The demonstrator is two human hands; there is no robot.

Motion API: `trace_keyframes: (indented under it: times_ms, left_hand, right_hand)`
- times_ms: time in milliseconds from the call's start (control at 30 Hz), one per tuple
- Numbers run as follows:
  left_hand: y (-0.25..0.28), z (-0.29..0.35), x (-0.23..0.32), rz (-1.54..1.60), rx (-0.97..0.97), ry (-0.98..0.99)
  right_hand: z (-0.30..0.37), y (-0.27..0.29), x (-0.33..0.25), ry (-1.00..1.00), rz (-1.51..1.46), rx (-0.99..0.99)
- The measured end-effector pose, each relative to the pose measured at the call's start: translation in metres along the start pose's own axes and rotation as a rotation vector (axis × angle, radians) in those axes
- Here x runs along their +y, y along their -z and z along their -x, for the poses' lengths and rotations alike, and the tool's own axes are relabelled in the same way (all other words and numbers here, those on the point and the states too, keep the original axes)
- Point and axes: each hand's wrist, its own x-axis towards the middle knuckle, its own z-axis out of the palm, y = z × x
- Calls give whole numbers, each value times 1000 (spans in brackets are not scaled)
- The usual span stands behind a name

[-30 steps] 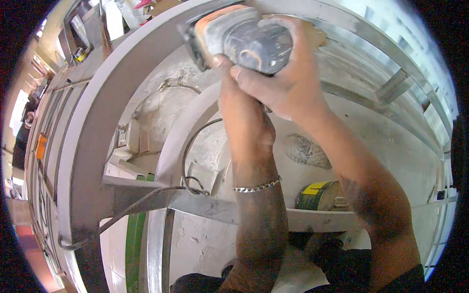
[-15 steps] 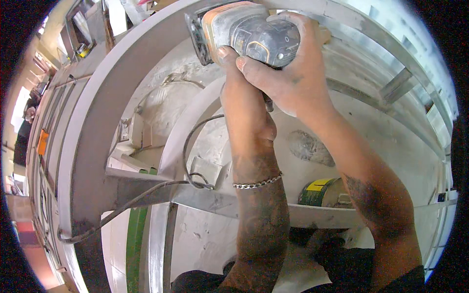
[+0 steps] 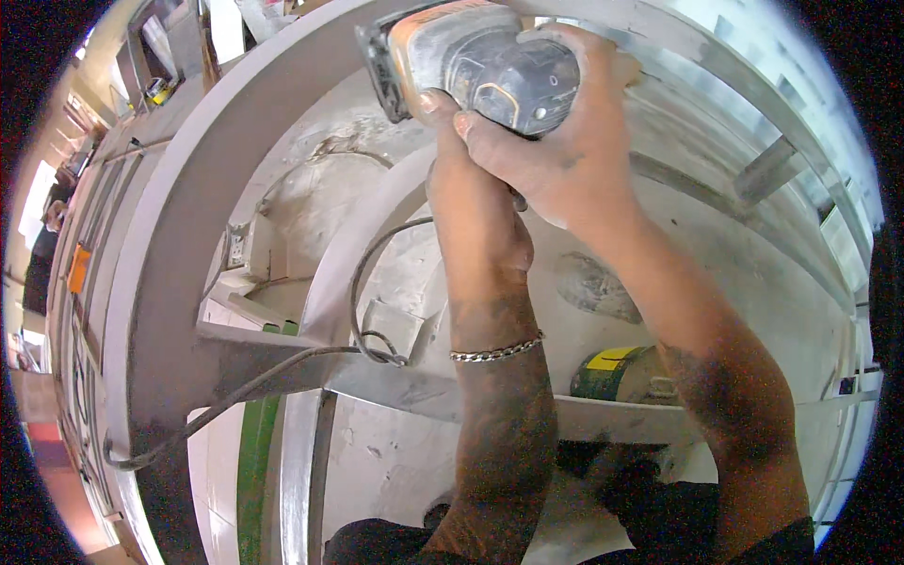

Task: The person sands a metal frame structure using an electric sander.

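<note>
Both of my hands are closed around a dusty orange and dark grey power sander (image 3: 513, 75) at the top of the view. Its flat black pad is tilted on edge and faces left, close to the inner side of a curved grey metal frame (image 3: 202, 151); whether they touch I cannot tell. My left hand (image 3: 450, 127) grips the sander's lower side, the thumb showing and the other fingers hidden. My right hand (image 3: 574, 141) wraps round the rounded rear end. From beneath the sander a grey power cord (image 3: 363, 254) loops down over the frame's crossbar.
A second curved bar (image 3: 372, 235) lies inside the outer one. On the floor sits a round can (image 3: 626, 375) with a yellow and green label. A green bar (image 3: 256, 480) stands lower left, and an orange object (image 3: 79, 268) lies at far left. Frame rails (image 3: 753, 80) run along the right.
The view has shifted slightly. The sander has tilted a little, with its pad edge slightly further left. Both hands keep the same hold.
</note>
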Motion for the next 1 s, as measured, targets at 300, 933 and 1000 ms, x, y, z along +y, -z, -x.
trace_keyframes:
  times_ms: [300, 933, 1000]
  left_hand:
    - [-1, -1, 0, 31, -22, -11]
    - [2, 3, 2, 27, -38, -24]
    - [3, 6, 3, 32, -11, -18]
  right_hand:
    - [1, -2, 5, -30, 36, 26]
    - [4, -8, 9, 99, -273, -57]
    - [4, -7, 5, 113, -269, -57]
